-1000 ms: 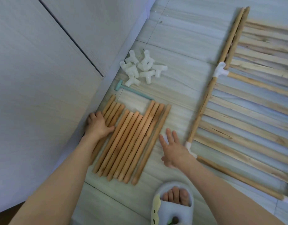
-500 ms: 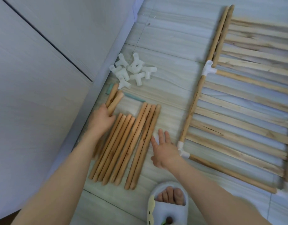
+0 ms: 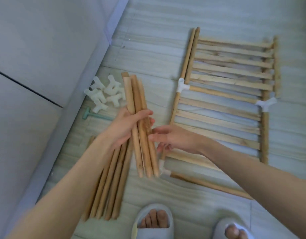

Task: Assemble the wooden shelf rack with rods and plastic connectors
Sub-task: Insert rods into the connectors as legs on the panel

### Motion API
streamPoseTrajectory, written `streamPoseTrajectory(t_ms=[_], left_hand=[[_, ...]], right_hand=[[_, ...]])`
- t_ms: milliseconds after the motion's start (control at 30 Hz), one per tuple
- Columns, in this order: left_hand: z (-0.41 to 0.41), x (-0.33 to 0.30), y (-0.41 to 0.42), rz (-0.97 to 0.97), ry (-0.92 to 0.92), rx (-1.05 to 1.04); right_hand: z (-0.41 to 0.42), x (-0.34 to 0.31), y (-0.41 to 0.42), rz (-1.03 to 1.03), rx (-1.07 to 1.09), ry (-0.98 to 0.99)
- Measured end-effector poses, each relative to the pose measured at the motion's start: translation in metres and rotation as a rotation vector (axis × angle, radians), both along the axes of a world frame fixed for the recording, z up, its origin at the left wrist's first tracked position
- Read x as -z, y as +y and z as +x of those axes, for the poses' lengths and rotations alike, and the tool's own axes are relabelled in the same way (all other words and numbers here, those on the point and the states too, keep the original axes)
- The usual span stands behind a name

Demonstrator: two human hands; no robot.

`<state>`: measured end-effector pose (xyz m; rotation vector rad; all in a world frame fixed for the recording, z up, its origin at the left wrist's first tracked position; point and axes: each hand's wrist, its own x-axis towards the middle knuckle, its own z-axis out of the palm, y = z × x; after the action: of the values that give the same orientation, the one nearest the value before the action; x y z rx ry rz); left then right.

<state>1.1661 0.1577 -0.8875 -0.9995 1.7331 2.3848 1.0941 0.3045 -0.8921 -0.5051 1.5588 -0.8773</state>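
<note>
Wooden rods, a small bundle of three or four, were in the left hand at the centre of the frame, lifted off the floor; its fingers were curled around the middle of them. The right hand was just beside the bundle with fingers nearly straight and relaxed, holding nothing; whether it touched the rods could not be told. More loose rods lay on the floor at the lower left, under the left forearm. The white connectors lay in a heap at the left of centre, near the wall, with a green tool beside them. The half-built frame, slats with rods and connectors at its corners, lay flat at the right.

The grip looked loose for several smooth round rods, so one could slide out and fall on the frame or on the foot in a slipper below. A rod taken out by the right hand might also pull the others with it.
</note>
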Motion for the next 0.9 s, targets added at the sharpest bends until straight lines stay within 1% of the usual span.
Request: streamPoseTrajectory(t_ms=[67,167,267,333,433,500,567,667,733,833,900], left_hand=[[-0.025,-0.007,0.024,-0.004,0.046,0.041],[-0.057,-0.013,0.052,-0.127,0.101,0.146],[-0.083,-0.014,0.071,-0.192,0.082,0.226],[-0.097,-0.009,0.074,-0.219,0.044,0.204],[-0.113,0.002,0.071,-0.250,-0.014,0.111],[-0.121,0.006,0.066,-0.196,-0.017,0.001],[-0.130,0.006,0.061,-0.125,0.021,-0.115],[-0.146,0.002,0.053,-0.096,0.102,-0.221],[-0.156,-0.002,0.047,-0.085,0.164,-0.313],[-0.166,-0.007,0.040,0.009,0.259,-0.458],[-0.168,-0.007,0.037,0.054,0.300,-0.509]], right_hand=[[-0.020,-0.013,0.017,-0.011,0.066,0.063],[-0.048,-0.025,0.048,-0.019,0.125,0.121],[-0.068,-0.025,0.081,-0.002,0.220,0.165],[-0.082,-0.017,0.102,0.016,0.360,0.229],[-0.108,0.002,0.133,0.049,0.654,0.383],[-0.128,0.014,0.153,0.068,0.858,0.490],[-0.147,0.025,0.170,0.085,1.015,0.604],[-0.171,0.029,0.188,0.099,1.157,0.725],[-0.182,0.029,0.194,0.071,1.236,0.758],[-0.192,0.026,0.198,0.023,1.334,0.791],[-0.197,0.025,0.200,0.020,1.379,0.824]])
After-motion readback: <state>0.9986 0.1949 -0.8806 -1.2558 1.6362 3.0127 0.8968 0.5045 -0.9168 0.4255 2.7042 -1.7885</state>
